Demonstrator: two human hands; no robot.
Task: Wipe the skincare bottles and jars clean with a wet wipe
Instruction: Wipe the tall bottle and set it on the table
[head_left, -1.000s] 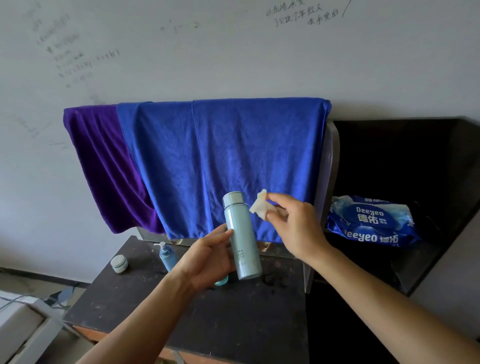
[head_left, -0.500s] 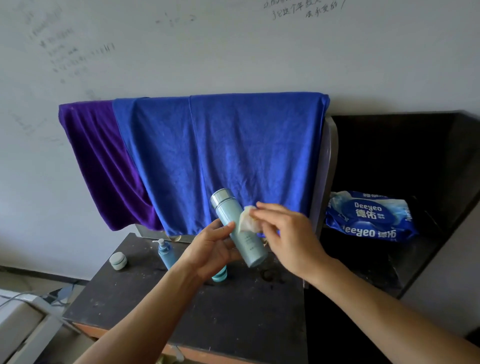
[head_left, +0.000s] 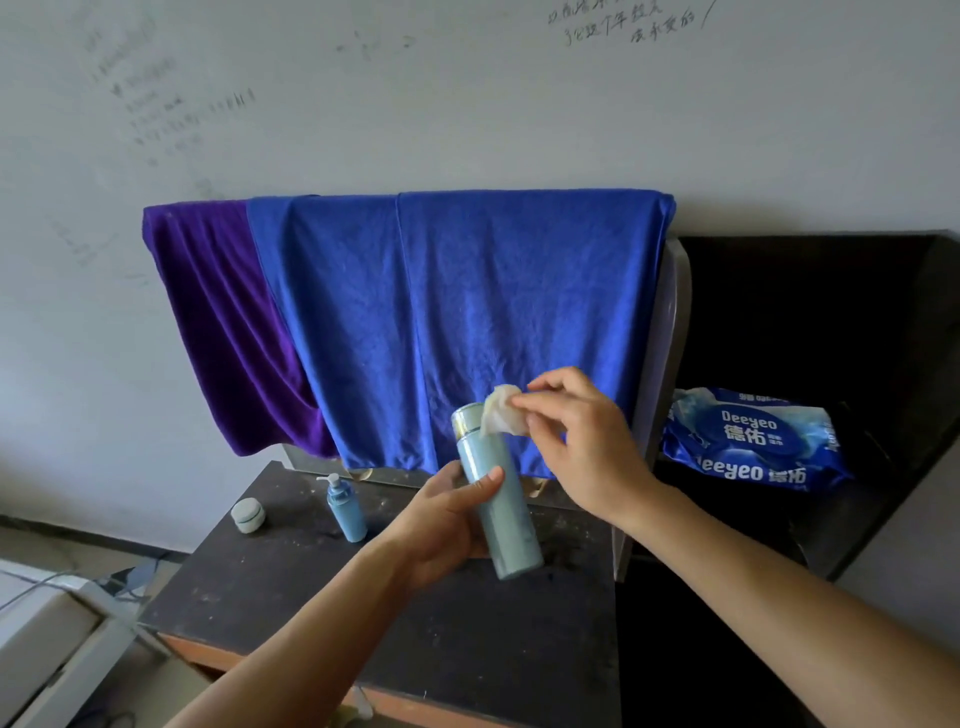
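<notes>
My left hand (head_left: 441, 525) grips a tall pale-blue bottle (head_left: 501, 514) with a silver cap around its middle, holding it nearly upright above the dark table (head_left: 291, 587). My right hand (head_left: 582, 447) pinches a crumpled white wet wipe (head_left: 501, 418) and presses it against the bottle's cap and shoulder. On the table to the left stand a small blue pump bottle (head_left: 345, 512) and a small pale round jar (head_left: 248, 515).
A blue pack of wet wipes (head_left: 753, 441) lies on the dark shelf at the right. A blue towel (head_left: 467, 322) and a purple towel (head_left: 228, 322) hang behind the table. White objects sit at the lower left on the floor.
My right hand brought the wipe onto the bottle's body, then slid it up to the cap. My left hand tilted the bottle and set it back closer to upright.
</notes>
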